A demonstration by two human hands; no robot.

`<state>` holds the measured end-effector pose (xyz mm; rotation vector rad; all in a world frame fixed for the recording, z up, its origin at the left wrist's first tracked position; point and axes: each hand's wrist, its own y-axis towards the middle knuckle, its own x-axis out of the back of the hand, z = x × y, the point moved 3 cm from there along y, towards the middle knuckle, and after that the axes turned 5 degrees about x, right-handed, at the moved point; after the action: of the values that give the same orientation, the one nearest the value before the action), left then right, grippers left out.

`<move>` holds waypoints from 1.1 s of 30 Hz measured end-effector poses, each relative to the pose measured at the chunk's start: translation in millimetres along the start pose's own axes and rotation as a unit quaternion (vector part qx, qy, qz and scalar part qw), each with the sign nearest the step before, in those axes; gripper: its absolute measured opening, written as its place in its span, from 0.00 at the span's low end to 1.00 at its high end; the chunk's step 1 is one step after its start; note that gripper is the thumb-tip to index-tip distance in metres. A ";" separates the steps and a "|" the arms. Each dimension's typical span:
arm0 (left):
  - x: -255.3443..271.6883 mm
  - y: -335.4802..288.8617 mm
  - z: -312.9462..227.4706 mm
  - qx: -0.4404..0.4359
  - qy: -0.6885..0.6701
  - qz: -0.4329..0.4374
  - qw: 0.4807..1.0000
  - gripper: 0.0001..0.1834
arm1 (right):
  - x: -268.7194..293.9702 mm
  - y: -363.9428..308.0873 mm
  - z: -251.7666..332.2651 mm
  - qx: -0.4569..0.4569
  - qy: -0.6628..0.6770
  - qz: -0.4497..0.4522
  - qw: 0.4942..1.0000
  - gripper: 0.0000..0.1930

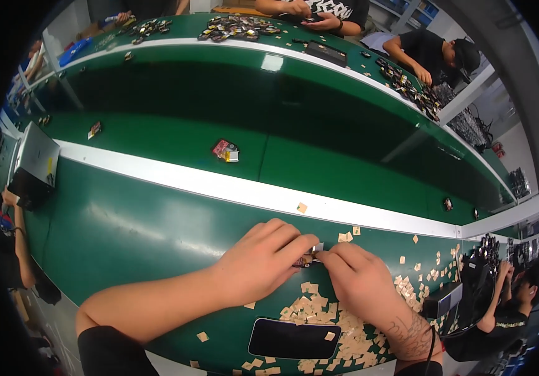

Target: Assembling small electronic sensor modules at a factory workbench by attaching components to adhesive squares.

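Just above the green tabletop, both of my hands meet over a small electronic assembly [307, 258] with dark and silvery parts. My left hand [260, 260] grips its left side between thumb and fingers. Pinched against the right end of the same piece, my right hand [358, 279] has its fingers closed; they cover much of it. Below my hands lies a heap of small tan paper squares [310, 310], some under my right forearm. Near me, a dark-screened phone [282, 338] lies flat, with one tan square on its screen.
A white rail [188, 185] divides my bench from a green conveyor belt [175, 138], which carries a few assemblies [225, 150]. A grey metal box [34, 163] stands at the left end. Heaps of assemblies [235, 28] lie across the belt, where other people work.
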<state>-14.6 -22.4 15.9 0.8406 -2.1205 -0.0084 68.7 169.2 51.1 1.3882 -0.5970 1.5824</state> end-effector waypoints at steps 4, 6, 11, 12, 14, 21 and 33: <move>-0.8 -1.0 -4.1 -0.013 0.008 0.000 1.000 0.32 | 1.1 4.5 13.0 -0.006 -0.055 0.054 0.997 0.20; -0.8 -1.1 -3.1 -0.001 -0.012 -0.005 1.000 0.31 | -6.0 4.7 8.9 -0.022 -0.014 0.025 0.999 0.15; -1.4 2.2 -6.8 0.008 -0.015 0.004 1.000 0.27 | -12.9 -2.4 -7.2 -0.069 0.118 -0.073 0.988 0.12; -1.4 1.9 -5.9 0.013 -0.023 -0.004 1.000 0.27 | -12.4 -2.1 -10.4 -0.071 0.149 -0.095 0.982 0.12; -0.8 0.8 -5.4 0.028 -0.027 0.000 0.999 0.29 | -2.6 -1.4 -10.7 -0.115 0.175 -0.095 0.973 0.11; -1.2 0.8 -2.6 0.020 -0.030 0.006 0.999 0.29 | -6.2 3.8 -17.4 -0.127 0.187 -0.050 0.973 0.15; -1.4 -0.8 -11.3 -0.005 -0.001 -0.003 1.000 0.30 | -10.2 6.0 -0.8 -0.056 0.103 -0.057 0.991 0.07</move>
<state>-5.6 -19.1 22.0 0.8402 -2.1183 -0.0226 62.6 163.8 42.5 1.1383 -0.4655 1.5523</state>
